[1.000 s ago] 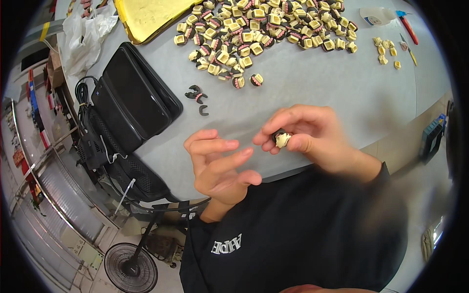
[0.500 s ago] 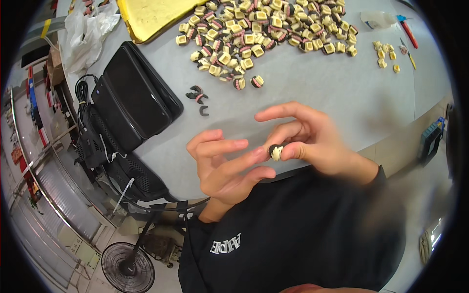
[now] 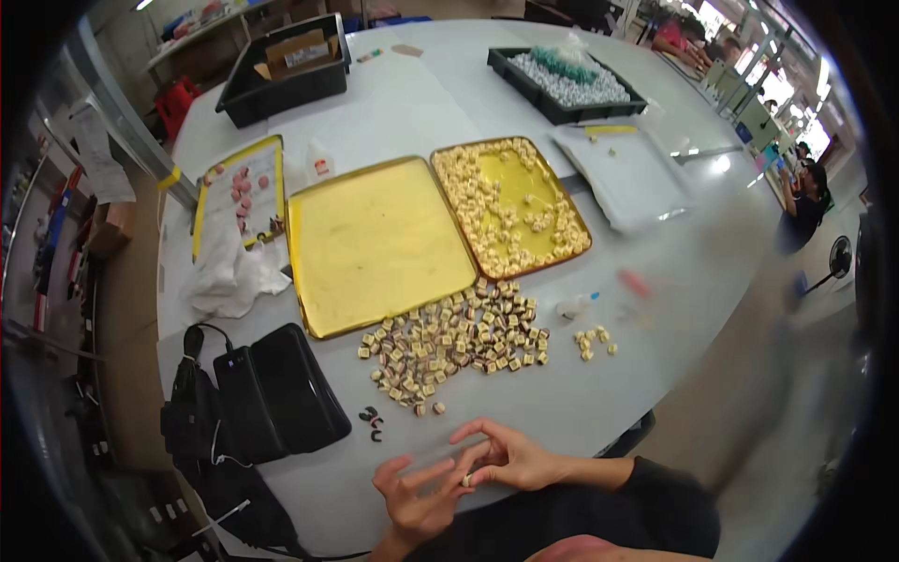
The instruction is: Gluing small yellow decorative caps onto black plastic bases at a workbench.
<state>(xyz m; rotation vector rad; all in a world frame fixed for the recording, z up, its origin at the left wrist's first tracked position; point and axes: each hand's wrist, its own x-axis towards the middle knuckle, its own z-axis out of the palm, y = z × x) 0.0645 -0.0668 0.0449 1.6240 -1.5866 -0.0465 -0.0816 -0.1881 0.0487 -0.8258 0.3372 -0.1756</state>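
Note:
Between thumb and finger, my right hand (image 3: 520,462) pinches a small cream piece (image 3: 466,480); the black part seen on it earlier is hard to make out now. My left hand (image 3: 417,501) is open beside it, its fingers stretched and apart, with fingertips close to the piece; whether they touch it cannot be told. Beyond my hands lies a heap of small cream, black and pink moulded pieces (image 3: 440,347). To the left of that heap's near end are several loose black curved pieces (image 3: 373,421).
Behind the heap lie a bare yellow tray (image 3: 379,244) and a yellow tray with cream pieces (image 3: 510,211). A black folding device (image 3: 281,389) stands at left. Small cream bits (image 3: 592,341) and a clear bottle (image 3: 571,306) are at right. Black bins (image 3: 286,80) stand farther back.
The view has tilted up, so the far trays, bins and other people show now. My hands sit lower in the picture, in much the same pose, the right one keeping its piece.

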